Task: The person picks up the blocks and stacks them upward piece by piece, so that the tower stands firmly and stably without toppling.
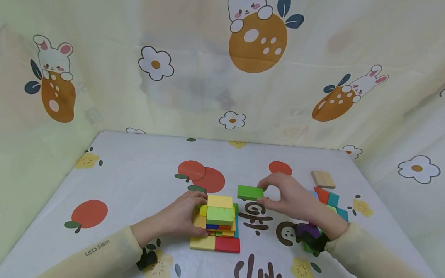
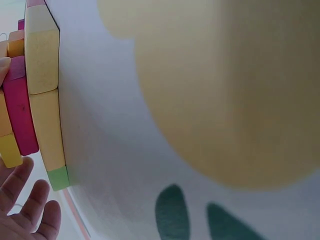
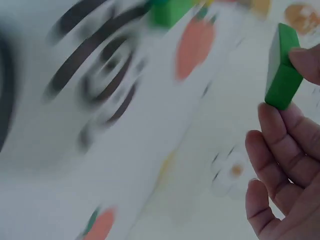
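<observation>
A layered stack of coloured blocks (image 1: pixel 219 216) stands near the table's front, a pale yellow block on top and a yellow and red layer at its base. My left hand (image 1: pixel 184 214) spans the stack's left side, thumb at the front and fingers toward the back. In the left wrist view, the thumb touches the blocks while the other visible fingers (image 2: pixel 35 205) stay loosely extended. My right hand (image 1: pixel 286 197) pinches a green block (image 1: pixel 250 192) between thumb and fingers, right of the stack and apart from it. The right wrist view shows the same green block (image 3: pixel 283 67) held clear of the table.
Loose coloured blocks (image 1: pixel 333 199) lie at the right, partly hidden by my right forearm. Plain wooden blocks (image 1: pixel 323 179) sit just behind them. A printed cloth covers the table (image 1: pixel 139 166), and patterned curtains (image 1: pixel 194 88) hang along the back and sides.
</observation>
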`<move>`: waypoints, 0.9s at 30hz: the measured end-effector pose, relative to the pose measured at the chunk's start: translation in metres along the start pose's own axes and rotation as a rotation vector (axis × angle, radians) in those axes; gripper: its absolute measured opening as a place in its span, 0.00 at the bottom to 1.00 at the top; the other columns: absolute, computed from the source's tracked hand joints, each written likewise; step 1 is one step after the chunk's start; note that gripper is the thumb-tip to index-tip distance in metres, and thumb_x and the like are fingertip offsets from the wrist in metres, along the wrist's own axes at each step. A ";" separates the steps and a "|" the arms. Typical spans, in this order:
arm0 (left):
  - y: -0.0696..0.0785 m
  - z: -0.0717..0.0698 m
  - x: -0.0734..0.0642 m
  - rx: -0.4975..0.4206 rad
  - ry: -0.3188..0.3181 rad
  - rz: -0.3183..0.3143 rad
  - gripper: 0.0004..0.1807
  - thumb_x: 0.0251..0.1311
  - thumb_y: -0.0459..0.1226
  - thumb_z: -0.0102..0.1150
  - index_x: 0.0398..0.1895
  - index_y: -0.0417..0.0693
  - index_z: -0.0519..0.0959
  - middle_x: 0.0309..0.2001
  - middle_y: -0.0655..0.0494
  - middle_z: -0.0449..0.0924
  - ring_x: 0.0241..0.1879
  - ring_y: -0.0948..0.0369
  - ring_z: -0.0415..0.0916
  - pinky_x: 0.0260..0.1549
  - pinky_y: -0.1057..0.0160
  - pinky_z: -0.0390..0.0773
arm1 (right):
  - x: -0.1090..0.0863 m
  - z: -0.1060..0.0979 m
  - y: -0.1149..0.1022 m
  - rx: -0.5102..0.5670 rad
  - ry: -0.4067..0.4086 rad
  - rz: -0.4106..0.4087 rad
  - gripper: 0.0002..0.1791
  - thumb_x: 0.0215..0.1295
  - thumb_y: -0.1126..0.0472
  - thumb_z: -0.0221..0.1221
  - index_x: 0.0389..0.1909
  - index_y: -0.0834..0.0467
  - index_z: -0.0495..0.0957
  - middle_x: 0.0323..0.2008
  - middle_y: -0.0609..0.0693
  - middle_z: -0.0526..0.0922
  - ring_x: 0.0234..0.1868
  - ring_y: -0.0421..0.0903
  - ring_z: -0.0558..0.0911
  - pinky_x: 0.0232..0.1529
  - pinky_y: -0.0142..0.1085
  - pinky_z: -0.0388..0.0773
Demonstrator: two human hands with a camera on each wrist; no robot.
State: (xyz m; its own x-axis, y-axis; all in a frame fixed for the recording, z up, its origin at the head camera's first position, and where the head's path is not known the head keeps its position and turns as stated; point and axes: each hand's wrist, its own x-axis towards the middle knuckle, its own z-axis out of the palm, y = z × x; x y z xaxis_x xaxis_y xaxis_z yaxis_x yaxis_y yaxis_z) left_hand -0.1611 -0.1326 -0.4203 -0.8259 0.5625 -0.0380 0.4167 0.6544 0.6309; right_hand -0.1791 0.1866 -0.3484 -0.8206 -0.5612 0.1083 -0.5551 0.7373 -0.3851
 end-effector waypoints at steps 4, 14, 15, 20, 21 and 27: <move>-0.001 0.001 0.000 -0.003 0.006 0.014 0.37 0.43 0.44 0.81 0.56 0.34 0.79 0.66 0.44 0.74 0.69 0.47 0.66 0.69 0.43 0.71 | 0.016 0.011 -0.028 0.028 -0.028 -0.045 0.12 0.61 0.56 0.71 0.45 0.51 0.84 0.41 0.41 0.84 0.46 0.40 0.78 0.43 0.35 0.82; -0.003 0.000 0.000 -0.007 -0.003 0.021 0.35 0.44 0.44 0.81 0.54 0.36 0.80 0.65 0.44 0.74 0.69 0.47 0.66 0.69 0.42 0.72 | 0.037 0.025 -0.045 0.009 -0.035 -0.156 0.11 0.62 0.55 0.70 0.43 0.52 0.85 0.37 0.40 0.83 0.45 0.41 0.79 0.47 0.41 0.79; -0.003 0.000 0.000 -0.001 -0.003 0.022 0.35 0.44 0.45 0.81 0.54 0.36 0.80 0.65 0.44 0.74 0.69 0.47 0.66 0.68 0.43 0.72 | 0.038 0.025 -0.046 0.008 -0.039 -0.156 0.11 0.62 0.54 0.70 0.43 0.52 0.85 0.37 0.40 0.83 0.45 0.41 0.78 0.47 0.41 0.78; -0.003 0.000 0.001 0.009 -0.001 0.027 0.35 0.44 0.45 0.81 0.54 0.35 0.80 0.65 0.44 0.75 0.68 0.47 0.66 0.68 0.43 0.72 | 0.038 0.027 -0.046 -0.001 -0.046 -0.151 0.11 0.62 0.53 0.70 0.43 0.52 0.85 0.37 0.39 0.83 0.45 0.40 0.78 0.48 0.43 0.78; -0.003 0.000 0.001 0.010 -0.001 0.028 0.35 0.44 0.45 0.81 0.54 0.35 0.80 0.65 0.44 0.75 0.68 0.47 0.66 0.68 0.43 0.72 | 0.038 0.027 -0.045 0.001 -0.049 -0.148 0.11 0.62 0.53 0.70 0.43 0.52 0.85 0.37 0.40 0.83 0.45 0.40 0.78 0.49 0.43 0.78; -0.004 0.000 0.001 0.012 0.002 0.033 0.36 0.44 0.45 0.81 0.55 0.34 0.79 0.65 0.44 0.75 0.68 0.47 0.67 0.68 0.43 0.73 | 0.037 0.028 -0.045 0.011 -0.065 -0.144 0.12 0.62 0.51 0.71 0.43 0.52 0.85 0.38 0.40 0.83 0.44 0.40 0.77 0.48 0.42 0.77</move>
State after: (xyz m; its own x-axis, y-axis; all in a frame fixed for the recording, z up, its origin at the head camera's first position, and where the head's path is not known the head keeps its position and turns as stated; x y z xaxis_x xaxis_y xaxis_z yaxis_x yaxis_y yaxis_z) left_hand -0.1630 -0.1345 -0.4226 -0.8124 0.5829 -0.0162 0.4481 0.6418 0.6223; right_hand -0.1802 0.1223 -0.3526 -0.7221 -0.6841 0.1032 -0.6642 0.6438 -0.3799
